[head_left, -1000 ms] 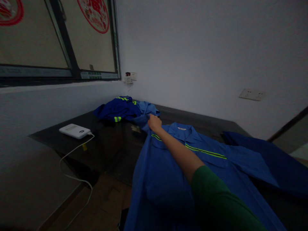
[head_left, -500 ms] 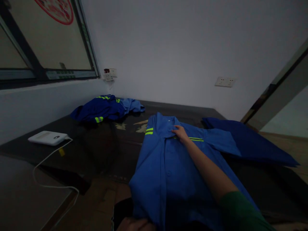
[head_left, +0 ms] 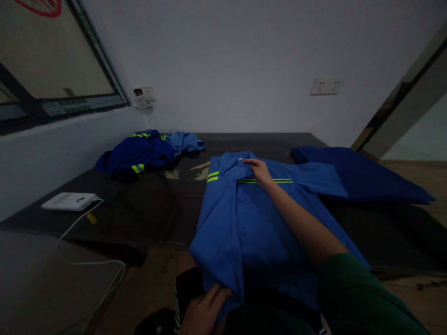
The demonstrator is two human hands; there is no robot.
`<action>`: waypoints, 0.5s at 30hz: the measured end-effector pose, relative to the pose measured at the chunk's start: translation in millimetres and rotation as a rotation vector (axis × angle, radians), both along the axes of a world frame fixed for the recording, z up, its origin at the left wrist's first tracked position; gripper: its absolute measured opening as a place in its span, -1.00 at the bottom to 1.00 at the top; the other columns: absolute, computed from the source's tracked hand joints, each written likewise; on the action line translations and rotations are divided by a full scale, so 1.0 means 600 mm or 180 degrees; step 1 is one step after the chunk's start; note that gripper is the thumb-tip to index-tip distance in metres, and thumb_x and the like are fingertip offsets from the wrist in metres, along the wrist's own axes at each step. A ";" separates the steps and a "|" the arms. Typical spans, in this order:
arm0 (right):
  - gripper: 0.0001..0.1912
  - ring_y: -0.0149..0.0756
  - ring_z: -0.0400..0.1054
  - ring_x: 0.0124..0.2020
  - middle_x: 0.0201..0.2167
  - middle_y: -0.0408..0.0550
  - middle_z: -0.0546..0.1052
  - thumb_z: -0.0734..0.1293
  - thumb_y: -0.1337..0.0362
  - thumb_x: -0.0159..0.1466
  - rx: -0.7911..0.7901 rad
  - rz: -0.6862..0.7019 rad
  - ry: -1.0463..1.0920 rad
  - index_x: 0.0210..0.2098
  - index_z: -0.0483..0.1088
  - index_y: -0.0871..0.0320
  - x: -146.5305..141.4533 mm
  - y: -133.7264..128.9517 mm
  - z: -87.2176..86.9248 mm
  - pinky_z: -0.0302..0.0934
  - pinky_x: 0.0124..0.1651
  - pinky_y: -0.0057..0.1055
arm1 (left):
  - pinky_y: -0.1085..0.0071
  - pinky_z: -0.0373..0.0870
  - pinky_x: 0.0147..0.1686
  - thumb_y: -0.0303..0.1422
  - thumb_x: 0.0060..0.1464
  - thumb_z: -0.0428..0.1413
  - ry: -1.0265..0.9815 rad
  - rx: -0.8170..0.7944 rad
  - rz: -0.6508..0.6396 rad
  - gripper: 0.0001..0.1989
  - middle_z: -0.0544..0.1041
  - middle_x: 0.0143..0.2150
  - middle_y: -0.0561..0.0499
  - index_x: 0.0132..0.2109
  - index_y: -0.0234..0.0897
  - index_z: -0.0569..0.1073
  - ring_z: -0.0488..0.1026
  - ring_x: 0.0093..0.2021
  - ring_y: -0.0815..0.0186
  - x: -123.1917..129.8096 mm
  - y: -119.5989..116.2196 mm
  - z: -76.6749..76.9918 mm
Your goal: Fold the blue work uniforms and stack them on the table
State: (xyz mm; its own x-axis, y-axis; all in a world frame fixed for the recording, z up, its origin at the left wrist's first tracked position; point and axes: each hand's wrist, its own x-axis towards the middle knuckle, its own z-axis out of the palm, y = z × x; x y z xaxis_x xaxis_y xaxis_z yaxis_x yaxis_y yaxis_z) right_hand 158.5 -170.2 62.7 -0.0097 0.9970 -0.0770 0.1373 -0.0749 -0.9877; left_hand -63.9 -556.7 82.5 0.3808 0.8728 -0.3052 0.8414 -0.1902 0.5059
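A blue work jacket (head_left: 265, 223) with neon-yellow stripes and front buttons lies on the dark table, its collar toward the wall and its lower part hanging over the near edge. At its lower left corner, my left hand (head_left: 206, 309) is closed on the jacket's hem, with some fingertips hidden beneath the cloth. My right hand (head_left: 260, 172) rests on the upper chest just below the collar, index finger stretched out and the other fingers partly hidden. The jacket's left side is folded inward over the front.
Crumpled blue clothes (head_left: 146, 149) lie at the back left of the table (head_left: 139, 204). A white power bank (head_left: 68, 201) with a trailing cable (head_left: 66, 232) sits near the left edge. Folded dark-blue cloth (head_left: 356, 172) lies on the right, under the jacket's sleeve. Sockets (head_left: 324, 86) are on the wall.
My left hand has come up into fuller view, lifting the jacket's lower left corner. My right index finger is straighter near the collar. The camera view has tilted down slightly.
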 end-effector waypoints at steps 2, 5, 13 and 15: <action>-0.49 -0.43 0.34 -0.50 -0.38 -0.11 0.57 0.17 0.52 -0.04 -0.0252 0.0079 -0.0117 -0.13 0.53 0.21 0.010 -0.012 -0.005 0.30 -0.31 -0.48 | 0.29 0.42 0.04 -0.42 -0.11 0.24 0.0162 -0.0502 -0.0194 -0.28 0.40 0.21 -0.04 0.23 0.05 0.29 0.44 0.09 0.08 0.017 0.024 0.010; -0.55 -0.47 0.26 -0.61 -0.56 -0.16 0.49 0.24 0.53 -0.04 -0.0476 0.0171 -0.0172 -0.17 0.53 0.25 0.025 -0.023 -0.014 0.26 -0.43 -0.51 | 0.24 0.39 0.06 -0.32 -0.03 0.25 -0.0160 -0.1094 -0.0292 -0.40 0.44 0.17 -0.05 0.19 -0.02 0.35 0.43 0.09 0.11 0.015 0.081 0.072; -0.58 -0.41 0.36 -0.43 -0.47 -0.17 0.47 0.39 0.37 0.07 -0.0403 0.0044 -0.0446 -0.05 0.47 0.20 0.030 0.011 -0.039 0.29 -0.30 -0.47 | 0.37 0.42 -0.13 -0.29 0.23 -0.02 -0.1796 0.0648 0.0266 -0.74 0.56 -0.23 -0.01 -0.06 -0.26 0.48 0.50 -0.22 0.32 -0.005 0.418 0.194; -0.60 -0.35 0.39 -0.34 -0.40 -0.13 0.51 0.42 0.38 0.04 -0.0248 0.0068 -0.0701 -0.09 0.50 0.20 0.030 0.012 -0.043 0.31 -0.19 -0.40 | 0.34 0.41 -0.09 -0.36 0.19 -0.02 -0.1777 0.1099 0.0524 -0.76 0.56 -0.18 -0.03 -0.08 -0.31 0.48 0.50 -0.16 0.29 -0.006 0.530 0.145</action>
